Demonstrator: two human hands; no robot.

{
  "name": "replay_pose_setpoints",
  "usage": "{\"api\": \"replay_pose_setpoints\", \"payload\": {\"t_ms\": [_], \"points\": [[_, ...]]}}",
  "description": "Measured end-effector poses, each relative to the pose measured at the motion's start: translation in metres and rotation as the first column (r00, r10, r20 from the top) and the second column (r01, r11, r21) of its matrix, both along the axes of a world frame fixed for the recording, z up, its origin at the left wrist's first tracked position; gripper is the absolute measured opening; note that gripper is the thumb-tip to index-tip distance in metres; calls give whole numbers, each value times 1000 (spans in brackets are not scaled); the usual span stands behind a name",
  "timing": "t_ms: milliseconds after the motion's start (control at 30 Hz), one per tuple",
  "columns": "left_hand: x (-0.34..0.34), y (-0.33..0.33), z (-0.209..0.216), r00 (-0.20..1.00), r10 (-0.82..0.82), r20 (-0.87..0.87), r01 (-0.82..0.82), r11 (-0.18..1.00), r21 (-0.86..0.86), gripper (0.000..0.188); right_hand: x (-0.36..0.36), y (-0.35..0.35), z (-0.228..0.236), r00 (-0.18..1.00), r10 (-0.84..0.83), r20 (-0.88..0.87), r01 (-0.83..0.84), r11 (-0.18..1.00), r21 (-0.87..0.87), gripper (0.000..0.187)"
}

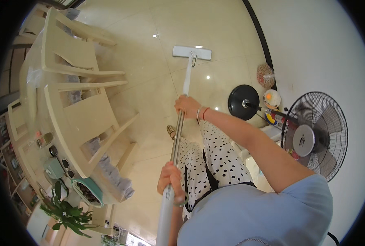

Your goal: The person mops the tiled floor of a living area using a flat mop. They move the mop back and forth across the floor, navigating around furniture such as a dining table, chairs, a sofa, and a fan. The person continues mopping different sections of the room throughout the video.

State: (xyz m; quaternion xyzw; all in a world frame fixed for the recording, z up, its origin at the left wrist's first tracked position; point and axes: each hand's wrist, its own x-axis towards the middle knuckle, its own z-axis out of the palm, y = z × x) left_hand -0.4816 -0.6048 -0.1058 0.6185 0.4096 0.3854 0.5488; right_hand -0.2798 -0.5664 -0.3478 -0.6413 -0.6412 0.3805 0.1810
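Note:
Both of my hands are wrapped round the long pole of a flat mop (176, 143). My right hand (186, 106) grips it farther out, where the metal tube meets the white lower section. Nearer to my body, my left hand (170, 179) is closed round the pole just above its thick white end. The mop's white rectangular head (192, 53) lies flat on the shiny beige floor tiles ahead of me. A bracelet and a red band circle my right wrist.
Cream wooden chairs (88, 110) stand along a table on the left, with a potted plant (68, 211) and a teal basket (87, 192). On the right are a black standing fan (315, 135), its round base (243, 101) and a patterned bag (265, 75) by the wall.

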Motion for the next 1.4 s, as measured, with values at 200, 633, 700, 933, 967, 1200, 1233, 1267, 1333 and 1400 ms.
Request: {"api": "replay_pose_setpoints", "payload": {"t_ms": [200,633,700,933,967,1200,1233,1267,1333,1400], "points": [[-120,-14,69,981,-61,-187,53,997,-49,27,-146,-44,22,991,-36,-130,38,999,19,9],[-223,-34,112,904,400,-150,-379,914,146,21,-289,-19,91,929,264,-259,-294,952,-84,12],[-209,-26,105,885,460,-78,-444,882,157,21,-275,-6,88,935,277,-222,-298,952,-68,12],[-114,17,56,820,573,19,-573,818,61,17,-157,68,68,929,363,-72,-366,930,-38,10],[-88,27,51,821,571,6,-569,818,86,17,-136,83,58,923,384,1,-384,923,-9,10],[58,114,-56,884,436,169,-439,898,-23,21,38,200,-29,925,114,362,-179,972,151,8],[80,129,-70,886,430,174,-432,901,-31,20,65,217,-35,934,58,353,-117,982,150,8],[106,140,-82,871,467,154,-467,884,-41,19,91,231,-39,938,-17,347,-45,985,169,5],[158,162,-102,882,427,198,-433,901,-15,17,140,249,-49,928,-131,350,64,978,196,4],[212,180,-114,915,302,267,-327,944,51,17,196,262,-59,909,-189,373,117,971,207,4]]}}
